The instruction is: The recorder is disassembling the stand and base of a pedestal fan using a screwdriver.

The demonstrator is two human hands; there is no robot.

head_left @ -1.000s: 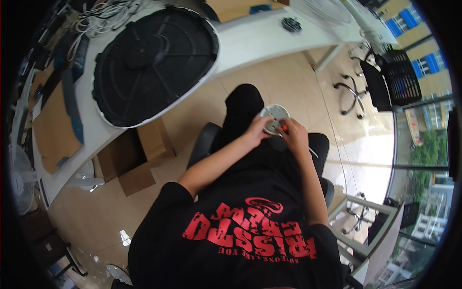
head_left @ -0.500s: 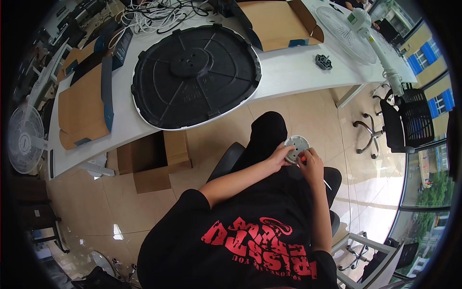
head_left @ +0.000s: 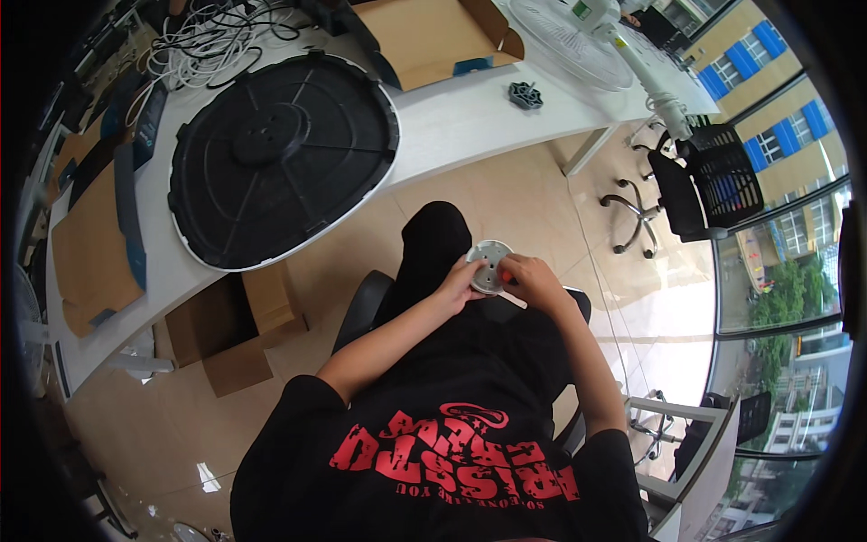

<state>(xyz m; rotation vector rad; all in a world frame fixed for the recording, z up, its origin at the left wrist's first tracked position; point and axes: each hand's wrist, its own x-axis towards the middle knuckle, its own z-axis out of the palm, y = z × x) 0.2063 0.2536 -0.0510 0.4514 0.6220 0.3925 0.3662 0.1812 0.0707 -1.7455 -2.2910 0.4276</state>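
Above my lap, a small round pale-grey disc [head_left: 489, 255] with several holes in its face is tilted towards me. My left hand [head_left: 458, 283] grips its left edge, thumb on the face and fingers underneath. At the disc's right side, my right hand [head_left: 535, 282] is closed round a small orange-red thing [head_left: 509, 277], mostly hidden by the fingers, so its kind cannot be made out. The right fingertips are at the disc's face. A thin pale strip [head_left: 512, 301] shows just below the right hand; what it belongs to is unclear.
On the white table [head_left: 452, 149] ahead lie a large black ribbed oval base [head_left: 307, 172], a dark star-shaped knob [head_left: 525, 96], open cardboard boxes [head_left: 433, 41] and tangled cables [head_left: 208, 45]. A white fan [head_left: 578, 45] stands right. Below are a carton [head_left: 221, 316] and office chair [head_left: 704, 181].
The whole view has shifted, so the table and hands appear further left. My right hand has turned and moved across the disc's face, with less of the orange-red thing showing.
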